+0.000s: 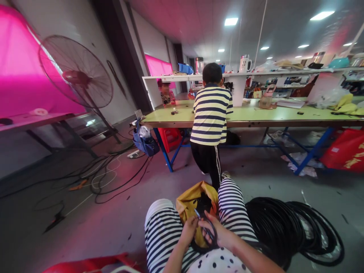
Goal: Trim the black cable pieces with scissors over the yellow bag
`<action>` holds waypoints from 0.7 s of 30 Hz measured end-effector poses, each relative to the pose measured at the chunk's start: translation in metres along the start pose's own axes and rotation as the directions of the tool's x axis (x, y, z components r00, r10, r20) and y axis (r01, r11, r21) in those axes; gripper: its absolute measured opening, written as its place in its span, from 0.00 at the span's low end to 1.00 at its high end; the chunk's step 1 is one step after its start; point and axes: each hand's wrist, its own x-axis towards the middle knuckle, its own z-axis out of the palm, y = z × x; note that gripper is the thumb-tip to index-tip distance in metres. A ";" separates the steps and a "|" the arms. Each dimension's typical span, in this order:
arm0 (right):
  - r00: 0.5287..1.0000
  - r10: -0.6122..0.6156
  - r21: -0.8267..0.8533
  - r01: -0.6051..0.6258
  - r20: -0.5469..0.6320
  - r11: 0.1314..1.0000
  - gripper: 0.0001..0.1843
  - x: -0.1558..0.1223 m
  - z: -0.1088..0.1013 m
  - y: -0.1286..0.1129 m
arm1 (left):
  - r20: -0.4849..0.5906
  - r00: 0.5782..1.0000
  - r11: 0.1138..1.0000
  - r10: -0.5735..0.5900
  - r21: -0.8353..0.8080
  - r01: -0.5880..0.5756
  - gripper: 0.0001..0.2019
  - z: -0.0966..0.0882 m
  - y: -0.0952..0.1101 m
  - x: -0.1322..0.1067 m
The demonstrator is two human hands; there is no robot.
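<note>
The grey floor carries 1 big coil of black cable at the right and loose cables at the left. The green tabletop holds small parts and yellow items. A white shelf above it bears a jug.

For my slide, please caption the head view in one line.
Left hand and right hand handle a black cable loop over a yellow bag; cable coils lie on the floor.

Yellow characters on the red bag are too blurred to read.
</note>
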 end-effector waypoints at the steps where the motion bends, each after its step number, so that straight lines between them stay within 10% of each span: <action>1: 1.000 0.000 0.007 0.000 0.009 1.000 0.46 0.001 -0.001 0.001 | -0.009 1.000 1.000 0.001 0.001 -0.001 0.24 0.000 -0.001 0.001; 11: 0.999 -0.016 0.099 0.019 -0.036 0.995 0.33 0.007 -0.015 0.001 | 0.047 0.997 0.997 0.064 -0.033 -0.063 0.32 -0.004 -0.010 0.002; 21: 0.999 0.028 0.153 -0.025 -0.016 0.988 0.23 0.009 -0.019 -0.002 | 0.018 0.980 0.957 0.198 0.211 -0.197 0.17 -0.008 -0.010 0.008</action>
